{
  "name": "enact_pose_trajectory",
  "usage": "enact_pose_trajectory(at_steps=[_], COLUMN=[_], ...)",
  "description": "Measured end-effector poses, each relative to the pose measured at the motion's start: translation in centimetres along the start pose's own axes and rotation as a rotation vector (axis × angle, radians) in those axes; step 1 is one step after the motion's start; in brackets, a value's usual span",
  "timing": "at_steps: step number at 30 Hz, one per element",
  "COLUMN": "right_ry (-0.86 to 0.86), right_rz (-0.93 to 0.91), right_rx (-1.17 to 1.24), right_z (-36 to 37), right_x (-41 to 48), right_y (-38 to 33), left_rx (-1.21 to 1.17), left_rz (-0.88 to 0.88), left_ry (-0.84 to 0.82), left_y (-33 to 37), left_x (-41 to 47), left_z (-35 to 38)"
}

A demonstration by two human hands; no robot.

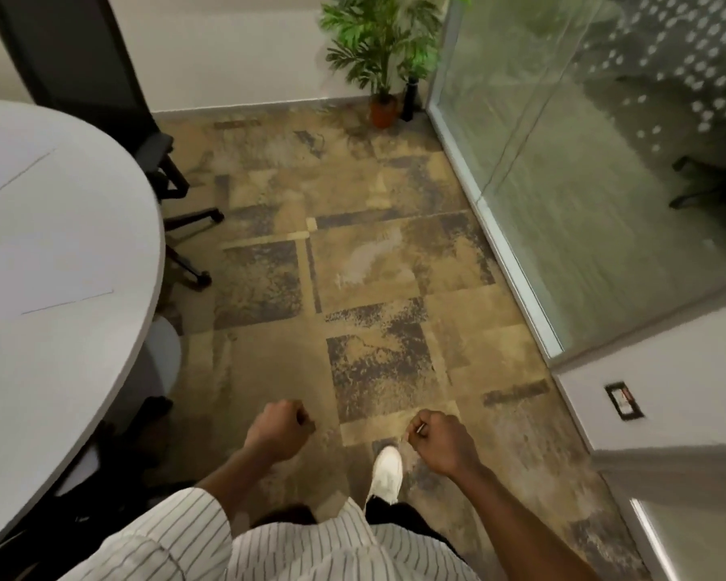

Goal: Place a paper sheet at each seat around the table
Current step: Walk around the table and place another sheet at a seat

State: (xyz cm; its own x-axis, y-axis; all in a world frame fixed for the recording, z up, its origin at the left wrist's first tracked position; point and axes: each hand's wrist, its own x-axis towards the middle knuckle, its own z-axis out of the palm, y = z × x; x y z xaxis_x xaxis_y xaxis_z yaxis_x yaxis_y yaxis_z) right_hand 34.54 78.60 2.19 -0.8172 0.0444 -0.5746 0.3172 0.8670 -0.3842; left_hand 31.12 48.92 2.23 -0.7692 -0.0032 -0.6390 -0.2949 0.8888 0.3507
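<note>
Beside the white table [59, 245], left hand [277, 429] and right hand [445, 442] are empty fists.

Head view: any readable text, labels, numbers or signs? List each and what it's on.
None readable.
Wall plate: a small red-and-white mark, too blurred to read.
Paper sheets on the white table: only faint edges show, no print visible.
Glass partition: a dot pattern, no lettering.
Striped shirt and white shoe: no logo visible.
</note>
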Motion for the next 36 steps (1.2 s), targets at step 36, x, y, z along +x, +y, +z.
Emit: enact_pose_trajectory(at_steps=[36], right_ry=[-0.291], right_rz=[-0.618], right_rx=[-0.458], right_z=[-10.8], right_x=[40.0], right_y=[-44.7], left_rx=[-0.537], left_rz=[-0.531], left_ry=[0.361], left_y=[-10.7], left_x=[21.5], left_z=[-26.7])
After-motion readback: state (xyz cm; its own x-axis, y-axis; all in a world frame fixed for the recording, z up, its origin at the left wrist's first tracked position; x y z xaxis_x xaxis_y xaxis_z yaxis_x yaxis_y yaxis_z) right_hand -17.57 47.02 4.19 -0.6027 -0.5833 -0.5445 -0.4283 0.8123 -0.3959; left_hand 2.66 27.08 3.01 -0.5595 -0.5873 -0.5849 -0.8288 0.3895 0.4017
